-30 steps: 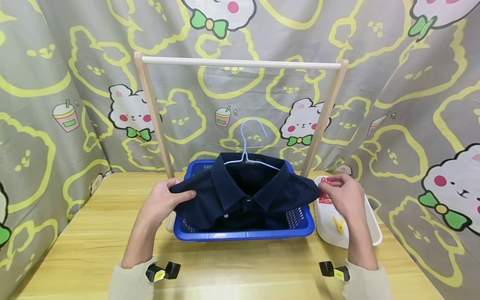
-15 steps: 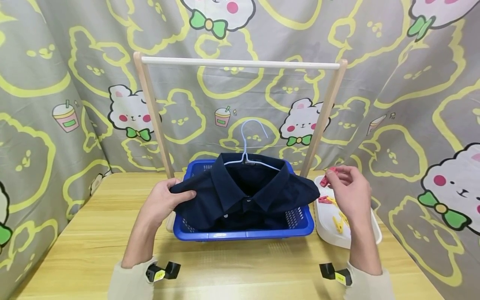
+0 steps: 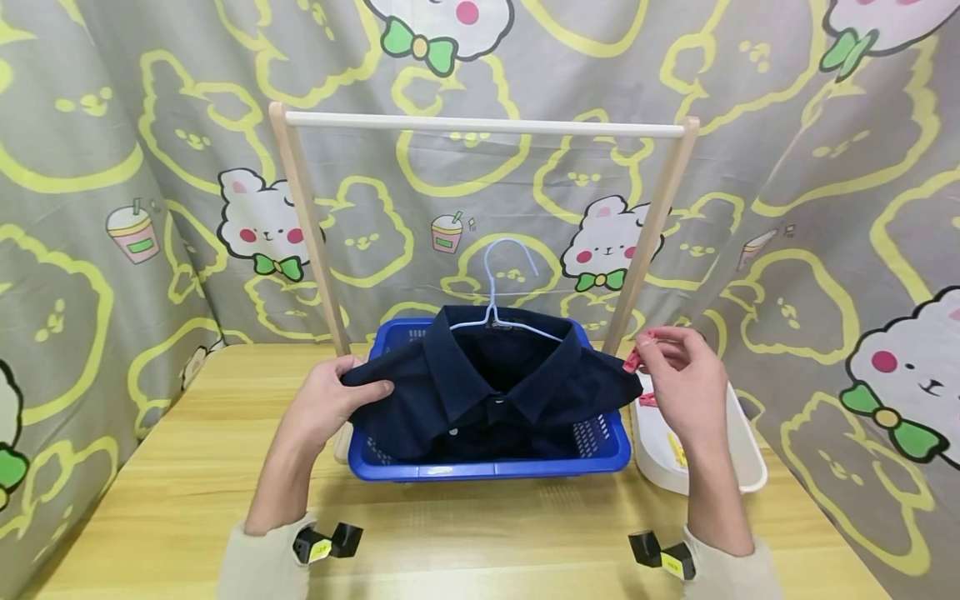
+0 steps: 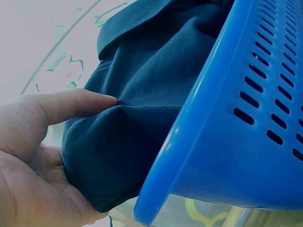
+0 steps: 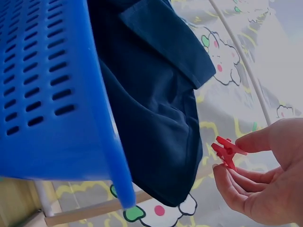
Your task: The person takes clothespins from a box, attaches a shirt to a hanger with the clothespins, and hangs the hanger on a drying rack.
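Note:
A navy collared shirt (image 3: 405, 392) on a light blue wire hanger (image 3: 492, 304) lies over a blue plastic basket (image 3: 491, 472). My left hand (image 3: 330, 404) grips the shirt's left shoulder, thumb on top and the other fingers beneath, as the left wrist view also shows. My right hand (image 3: 692, 379) pinches a red clothespin (image 5: 227, 152) between thumb and fingers. In the right wrist view the pin's jaws point toward the shirt, with a gap between them and the cloth. In the head view the pin overlaps the tip of the shirt's right shoulder.
Behind the basket stands a wooden rack with a white rail (image 3: 480, 125). To the right, partly under my right forearm, sits a white tray (image 3: 752, 475) holding a red clothespin (image 3: 647, 400) and yellow ones (image 3: 678, 450). A patterned curtain (image 3: 375, 217) surrounds the wooden table (image 3: 187, 467).
My right hand has lifted a red clothespin up out of the tray, then brought it left to the shirt's right shoulder. My left hand has stayed on the shirt.

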`<state>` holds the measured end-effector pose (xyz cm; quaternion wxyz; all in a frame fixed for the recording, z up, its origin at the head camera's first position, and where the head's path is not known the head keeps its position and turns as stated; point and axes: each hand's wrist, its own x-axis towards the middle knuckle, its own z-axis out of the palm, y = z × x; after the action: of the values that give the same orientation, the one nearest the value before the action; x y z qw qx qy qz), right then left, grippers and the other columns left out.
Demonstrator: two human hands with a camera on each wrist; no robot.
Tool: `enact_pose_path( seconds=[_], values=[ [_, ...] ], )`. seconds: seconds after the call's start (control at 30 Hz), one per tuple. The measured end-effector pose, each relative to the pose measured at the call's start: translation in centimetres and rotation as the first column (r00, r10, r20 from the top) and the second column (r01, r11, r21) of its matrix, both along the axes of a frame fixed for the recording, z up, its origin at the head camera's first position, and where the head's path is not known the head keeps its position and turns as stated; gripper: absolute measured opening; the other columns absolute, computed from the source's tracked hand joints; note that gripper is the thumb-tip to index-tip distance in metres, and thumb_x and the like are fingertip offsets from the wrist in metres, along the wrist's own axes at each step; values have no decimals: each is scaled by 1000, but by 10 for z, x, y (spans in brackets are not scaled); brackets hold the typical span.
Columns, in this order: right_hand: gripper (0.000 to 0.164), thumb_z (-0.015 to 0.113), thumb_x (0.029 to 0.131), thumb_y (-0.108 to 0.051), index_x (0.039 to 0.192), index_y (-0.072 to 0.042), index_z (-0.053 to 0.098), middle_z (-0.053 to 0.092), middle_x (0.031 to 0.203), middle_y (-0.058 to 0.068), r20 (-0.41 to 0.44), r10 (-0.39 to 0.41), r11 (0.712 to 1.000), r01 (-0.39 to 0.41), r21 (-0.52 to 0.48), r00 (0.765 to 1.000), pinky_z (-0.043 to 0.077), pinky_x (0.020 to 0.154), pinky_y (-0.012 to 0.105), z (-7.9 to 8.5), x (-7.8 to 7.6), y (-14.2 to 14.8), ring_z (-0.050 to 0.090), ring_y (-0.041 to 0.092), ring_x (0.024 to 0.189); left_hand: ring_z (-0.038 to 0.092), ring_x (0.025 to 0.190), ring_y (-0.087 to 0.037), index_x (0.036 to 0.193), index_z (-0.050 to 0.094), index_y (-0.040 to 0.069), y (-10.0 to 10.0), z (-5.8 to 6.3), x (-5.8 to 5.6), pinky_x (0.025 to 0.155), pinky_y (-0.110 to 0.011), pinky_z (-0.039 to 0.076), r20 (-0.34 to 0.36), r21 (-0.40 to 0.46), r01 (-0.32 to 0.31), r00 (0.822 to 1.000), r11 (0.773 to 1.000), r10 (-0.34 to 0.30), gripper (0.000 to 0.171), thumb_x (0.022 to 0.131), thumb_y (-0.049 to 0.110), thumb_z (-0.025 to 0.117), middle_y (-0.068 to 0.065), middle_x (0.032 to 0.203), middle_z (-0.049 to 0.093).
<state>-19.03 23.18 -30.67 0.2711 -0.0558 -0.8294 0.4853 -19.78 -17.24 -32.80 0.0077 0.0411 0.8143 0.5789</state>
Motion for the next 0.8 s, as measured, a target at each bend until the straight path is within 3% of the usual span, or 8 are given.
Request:
enact_pose_path(
  seconds=[0.4, 0.6, 0.8],
  values=[
    [36, 65, 89, -37, 113, -11, 61, 70, 94, 2, -4, 26, 997, -27, -79, 1000, 46, 77, 18, 4, -2, -9, 68, 9, 78, 63, 76, -24, 95, 58, -2, 1, 0, 1, 72, -32, 50, -9, -1, -9, 1000, 1000, 9, 30, 82, 21, 73, -11, 82, 66],
    [33, 68, 87, -33, 109, -10, 61, 70, 91, 0, -44, 65, 992, -70, -108, 997, 48, 76, 21, 21, -3, -19, 68, 15, 77, 63, 76, -23, 96, 58, -2, 0, 0, 0, 71, -32, 51, -14, 4, -5, 1000, 1000, 5, 30, 83, 20, 73, -11, 82, 66],
    [36, 68, 88, -34, 111, -8, 58, 69, 96, 4, -72, 149, 985, -155, -75, 986, 50, 77, 18, 38, -5, -33, 68, 10, 76, 63, 76, -23, 96, 58, -3, 0, -1, 0, 72, -32, 50, -14, 4, 2, 1000, 1000, -1, 31, 83, 20, 73, -11, 82, 66]
  ],
)
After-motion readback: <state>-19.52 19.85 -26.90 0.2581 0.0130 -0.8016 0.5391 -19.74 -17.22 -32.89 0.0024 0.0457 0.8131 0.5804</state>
